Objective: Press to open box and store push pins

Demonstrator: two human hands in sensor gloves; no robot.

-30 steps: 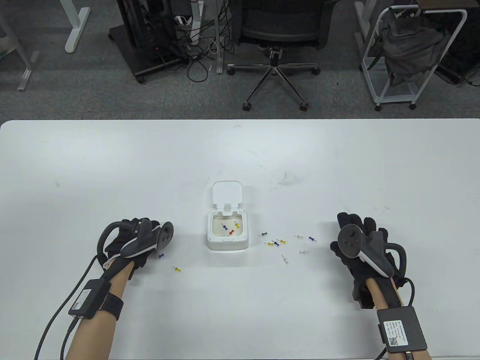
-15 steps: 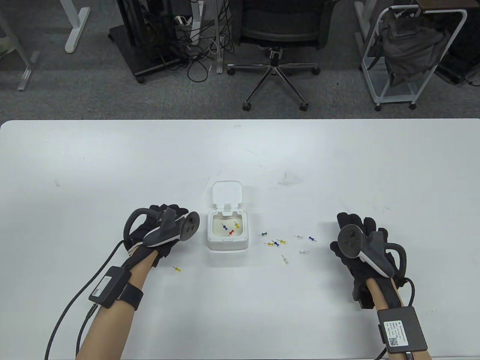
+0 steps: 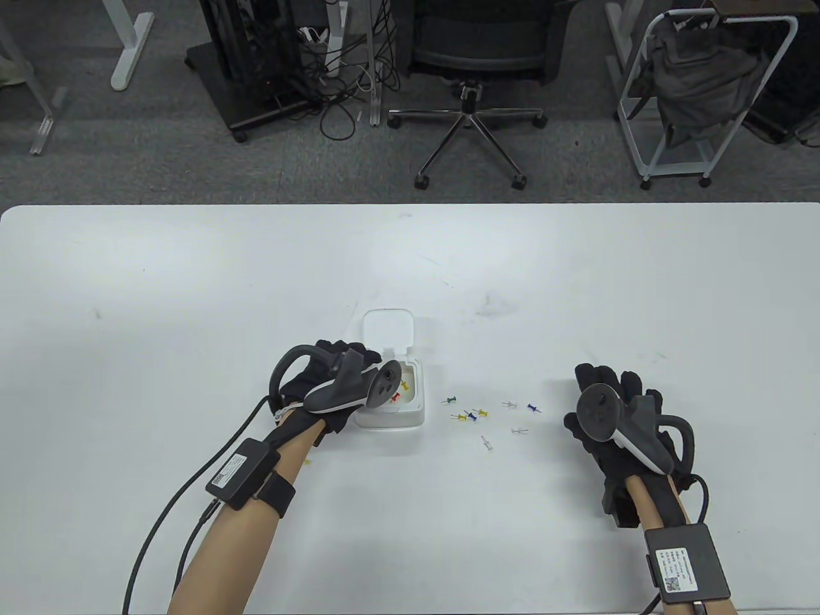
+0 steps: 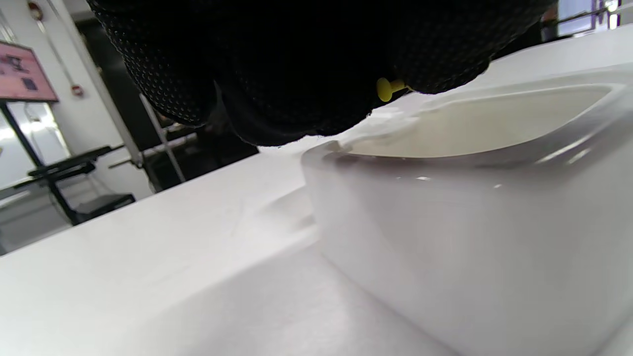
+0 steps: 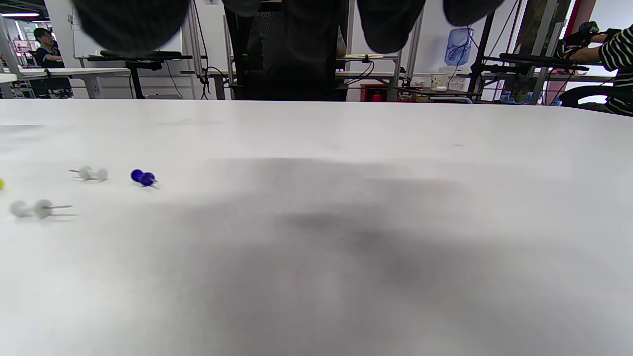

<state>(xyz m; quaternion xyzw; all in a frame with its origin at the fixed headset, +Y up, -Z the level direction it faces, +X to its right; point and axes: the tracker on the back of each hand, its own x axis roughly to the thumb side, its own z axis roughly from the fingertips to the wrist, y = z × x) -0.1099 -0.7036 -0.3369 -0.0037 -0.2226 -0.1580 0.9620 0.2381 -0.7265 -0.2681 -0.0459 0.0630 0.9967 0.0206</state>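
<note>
The white box [image 3: 410,418] stands mid-table with its lid [image 3: 387,330] tipped open to the far side. A yellow pin [image 3: 405,385] and a red pin [image 3: 395,398] lie inside it. My left hand [image 3: 349,360] hovers over the box's left half. In the left wrist view its fingers [image 4: 296,64] pinch a yellow push pin [image 4: 388,89] just above the box rim [image 4: 445,148]. Several loose pins [image 3: 472,415] lie right of the box. My right hand [image 3: 608,410] rests on the table right of them, holding nothing.
A green pin [image 3: 450,401], a blue pin [image 3: 532,407] and white pins [image 3: 520,430] lie scattered between the box and my right hand. The right wrist view shows the blue pin [image 5: 142,177] and two white pins [image 5: 91,173]. A yellow pin [image 3: 307,460] peeks out beside my left forearm.
My left hand has moved right from the table's left part to over the box. The blue pin that lay beside it is out of sight. My right hand has not moved.
</note>
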